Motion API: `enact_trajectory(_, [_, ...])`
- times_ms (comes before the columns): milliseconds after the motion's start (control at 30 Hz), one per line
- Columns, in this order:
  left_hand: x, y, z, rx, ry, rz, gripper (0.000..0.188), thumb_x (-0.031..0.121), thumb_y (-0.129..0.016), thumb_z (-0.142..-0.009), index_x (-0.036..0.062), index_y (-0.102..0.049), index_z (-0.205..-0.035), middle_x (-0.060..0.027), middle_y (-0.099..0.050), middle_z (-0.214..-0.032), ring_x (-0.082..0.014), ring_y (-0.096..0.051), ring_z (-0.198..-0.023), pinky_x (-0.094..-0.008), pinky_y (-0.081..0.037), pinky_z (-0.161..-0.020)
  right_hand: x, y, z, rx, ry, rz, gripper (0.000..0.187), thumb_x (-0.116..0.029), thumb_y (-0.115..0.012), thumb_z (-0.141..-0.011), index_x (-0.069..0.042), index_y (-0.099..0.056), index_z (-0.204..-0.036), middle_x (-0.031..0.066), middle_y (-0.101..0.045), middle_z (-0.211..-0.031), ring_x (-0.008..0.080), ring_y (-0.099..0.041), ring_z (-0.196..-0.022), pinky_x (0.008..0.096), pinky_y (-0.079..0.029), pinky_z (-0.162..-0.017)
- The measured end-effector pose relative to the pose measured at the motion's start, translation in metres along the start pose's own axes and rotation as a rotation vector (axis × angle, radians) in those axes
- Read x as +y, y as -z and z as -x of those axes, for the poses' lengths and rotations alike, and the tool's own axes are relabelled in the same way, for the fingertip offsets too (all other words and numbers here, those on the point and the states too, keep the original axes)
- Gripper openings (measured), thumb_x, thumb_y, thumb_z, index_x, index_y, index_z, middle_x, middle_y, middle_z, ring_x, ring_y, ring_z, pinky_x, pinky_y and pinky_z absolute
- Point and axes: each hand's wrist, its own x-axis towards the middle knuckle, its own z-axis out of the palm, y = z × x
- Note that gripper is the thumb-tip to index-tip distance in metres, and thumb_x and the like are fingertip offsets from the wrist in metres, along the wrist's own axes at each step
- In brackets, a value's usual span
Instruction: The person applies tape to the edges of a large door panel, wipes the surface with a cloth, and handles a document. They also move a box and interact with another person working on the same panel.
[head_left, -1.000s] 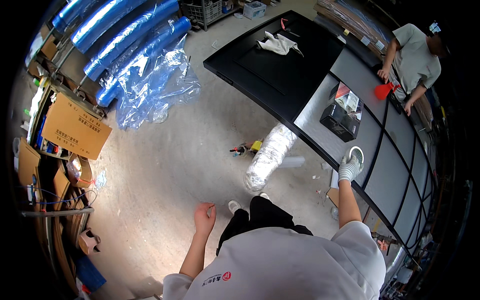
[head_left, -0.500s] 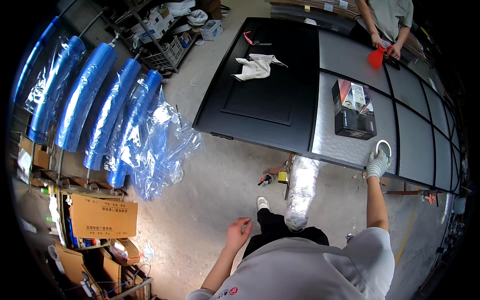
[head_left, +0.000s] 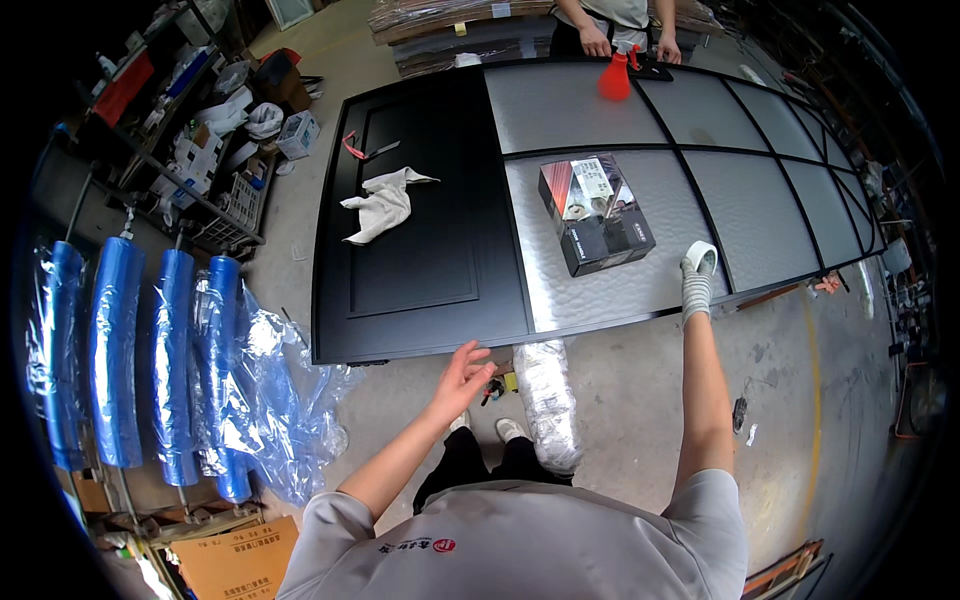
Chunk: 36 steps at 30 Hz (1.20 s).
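My right hand (head_left: 697,287), in a striped whitish glove, grips a roll of white tape (head_left: 696,251) by the front edge of a large black door (head_left: 415,262) with textured glass panes. My left hand (head_left: 462,380) is bare and empty, fingers apart, just off the door's near edge. On the door's solid black part lie a crumpled pale cloth (head_left: 381,208) and a small tool with a red strap (head_left: 354,146). A dark printed box (head_left: 606,247) rests on the glass, left of my right hand. Farther back stands a red spray bottle (head_left: 614,80).
Across the door, a person's hands (head_left: 596,42) are near the bottle. Rolls of blue plastic film (head_left: 118,350) stand to the left, before a cluttered shelf (head_left: 150,150). A film-wrapped support (head_left: 547,410) is under the door's near side. Cardboard (head_left: 238,560) leans at lower left.
My view has shifted right and I am closer to the door. My left hand has come forward to its near edge. The other person's hand has let go of the spray bottle.
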Motion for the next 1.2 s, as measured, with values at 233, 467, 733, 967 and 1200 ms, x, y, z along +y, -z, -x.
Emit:
enact_trajectory(233, [0.060,-0.041,-0.151,-0.213,0.173,0.123,0.091,0.046,-0.061,-0.083,-0.0061,-0.014,-0.140,-0.0221,-0.032,-0.139,-0.0299,-0.034,-0.129,-0.0395,-0.028,-0.106,-0.096,-0.012,0.018,-0.306,-0.101,-0.512,0.031,-0.030,-0.059,-0.086,-0.004,-0.060,-0.103,0.0052,-0.063,-0.092,0.0142,-0.055,-0.077,0.0283,-0.044,-0.072])
enact_trajectory(467, [0.077,-0.060,-0.233,-0.344,0.230,0.191,0.091,0.060,-0.067,-0.070,-0.0057,-0.037,-0.125,-0.0198,-0.035,-0.137,-0.0300,-0.037,-0.125,-0.0398,-0.030,-0.103,-0.090,-0.023,0.056,-0.258,-0.207,-0.439,0.041,-0.029,-0.062,-0.085,0.000,-0.057,-0.113,0.0056,-0.063,-0.097,0.0135,-0.058,-0.084,0.0263,-0.046,-0.077])
enact_trajectory(733, [0.044,-0.030,-0.266,-0.520,0.493,0.328,0.095,0.054,-0.073,-0.066,-0.0077,-0.034,-0.127,-0.0198,-0.042,-0.133,-0.0268,-0.037,-0.126,-0.0412,-0.029,-0.102,-0.181,-0.018,0.153,-0.078,-0.193,-0.437,0.043,-0.029,-0.060,-0.086,0.001,-0.055,-0.116,0.0075,-0.061,-0.104,0.0161,-0.058,-0.090,0.0282,-0.046,-0.082])
enact_trajectory(967, [0.085,0.029,-0.188,-0.593,0.611,0.312,0.087,0.048,-0.070,-0.073,-0.0026,-0.029,-0.132,-0.0150,-0.044,-0.131,-0.0244,-0.043,-0.122,-0.0494,-0.030,-0.103,-0.220,-0.002,0.231,-0.011,-0.101,-0.427,0.039,-0.024,-0.056,-0.088,0.001,-0.054,-0.118,0.0074,-0.060,-0.105,0.0159,-0.056,-0.092,0.0301,-0.044,-0.084])
enact_trajectory(1200, [0.106,0.181,-0.075,-0.632,0.553,0.358,0.061,0.035,-0.064,-0.083,-0.0001,-0.041,-0.127,-0.0106,-0.052,-0.122,-0.0193,-0.052,-0.113,-0.0384,-0.044,-0.096,-0.295,-0.020,0.368,-0.188,-0.140,-0.763,0.043,-0.024,-0.058,-0.084,0.001,-0.053,-0.118,0.0093,-0.060,-0.107,0.0165,-0.058,-0.095,0.0289,-0.049,-0.078])
